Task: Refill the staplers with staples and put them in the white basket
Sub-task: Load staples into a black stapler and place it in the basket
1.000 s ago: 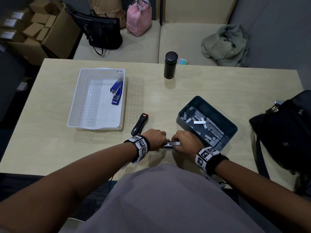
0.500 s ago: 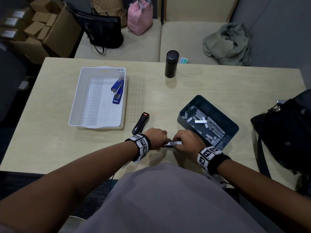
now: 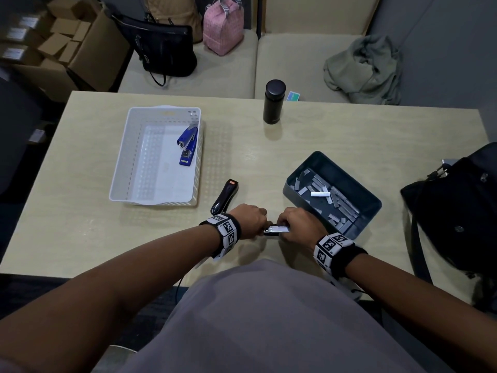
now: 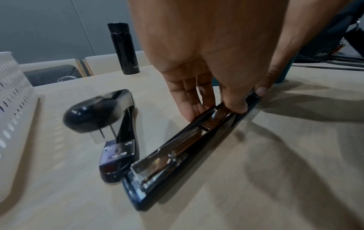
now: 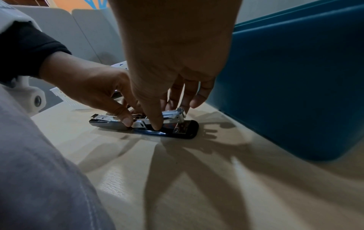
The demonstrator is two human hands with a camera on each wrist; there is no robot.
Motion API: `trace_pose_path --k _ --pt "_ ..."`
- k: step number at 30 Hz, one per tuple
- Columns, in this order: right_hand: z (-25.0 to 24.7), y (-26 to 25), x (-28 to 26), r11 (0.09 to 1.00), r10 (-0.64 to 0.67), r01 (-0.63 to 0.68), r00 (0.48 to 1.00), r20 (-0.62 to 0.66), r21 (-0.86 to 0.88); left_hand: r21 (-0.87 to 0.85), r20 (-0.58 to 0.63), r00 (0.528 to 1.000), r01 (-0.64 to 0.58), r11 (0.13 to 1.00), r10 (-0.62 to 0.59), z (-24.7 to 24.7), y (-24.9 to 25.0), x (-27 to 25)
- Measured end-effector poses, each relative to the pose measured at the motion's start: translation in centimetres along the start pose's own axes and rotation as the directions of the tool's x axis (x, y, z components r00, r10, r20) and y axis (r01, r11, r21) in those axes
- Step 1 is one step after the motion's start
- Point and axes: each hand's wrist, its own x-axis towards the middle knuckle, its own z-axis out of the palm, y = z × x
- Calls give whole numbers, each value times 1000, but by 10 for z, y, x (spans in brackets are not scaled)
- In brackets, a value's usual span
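Observation:
An opened black stapler [image 3: 275, 229] lies flat near the table's front edge, its metal staple channel [image 4: 177, 149] facing up. My left hand [image 3: 252, 218] pinches its sides between thumb and fingers [image 4: 234, 107]. My right hand [image 3: 294, 223] pinches the raised metal magazine [image 5: 173, 114], with the thumb down on the base. A second black stapler [image 3: 225, 196] with a red end lies shut just left of my hands. A blue stapler [image 3: 188, 144] lies in the white basket [image 3: 118, 184]. Staple strips [image 3: 320, 194] fill the blue-grey bin [image 3: 291, 192].
A black bottle [image 3: 274, 102] stands at the table's far middle. A black bag [image 3: 457, 211] sits on the right edge, close to the bin. Beyond the table is a bench with bags and a green cloth [image 3: 363, 68]. Cardboard boxes [image 3: 61, 41] are stacked far left.

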Motion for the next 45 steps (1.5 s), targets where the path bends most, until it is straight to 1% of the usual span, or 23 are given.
trace_pose_path --k 8,11,13,16,19,22,24,26,28,30,32,35,37,41,43,45 --pt "-2 2 -2 999 14 -13 1000 28 -30 -72 -13 1000 6 997 -7 1 -2 -11" --pt "-4 1 -2 998 17 -14 999 43 -57 -49 -26 1000 11 999 -12 9 -4 -21" --pt "-4 1 -2 998 23 -20 999 44 -64 -64 -35 999 26 998 -28 9 -6 -27" --pt "-3 1 -2 998 22 -20 999 37 -67 -88 -11 998 54 995 -55 -1 -6 -33" --pt "-4 1 -3 998 21 -18 999 46 -67 -137 9 994 106 985 -106 -14 -5 -33" --pt "-4 2 -2 999 22 -20 999 41 -44 -265 -6 989 142 954 -148 -26 -6 -30" --pt "-3 4 -2 999 37 -38 998 42 12 -356 -40 986 137 925 -161 -35 -2 -28" --pt "-2 7 -3 995 38 -43 998 47 92 -437 -100 981 110 893 -169 -42 8 -26" --pt "-1 8 -3 990 21 -27 999 44 141 -490 -152 977 55 870 -148 -45 21 -21" --pt "0 11 -3 986 21 -29 999 48 165 -434 -144 985 28 900 -100 -43 30 -14" --pt "-1 13 -3 980 37 -54 996 87 193 -338 -96 991 56 940 -94 -33 34 -8" --pt "-1 16 -4 985 38 -65 986 165 162 -279 -71 990 95 956 -119 -13 32 -3" --pt "0 17 -6 990 38 -61 983 178 126 -248 -75 990 101 963 -123 -4 29 -2" --pt "-4 10 -4 993 17 -41 978 210 113 -205 -46 995 75 976 -87 -7 19 -4" --pt "-12 1 2 992 -6 -23 976 218 127 -215 -98 992 57 975 -80 -14 9 -10" --pt "-22 -10 11 982 -29 -16 972 233 188 -204 -199 978 28 979 -70 -24 -6 -18"
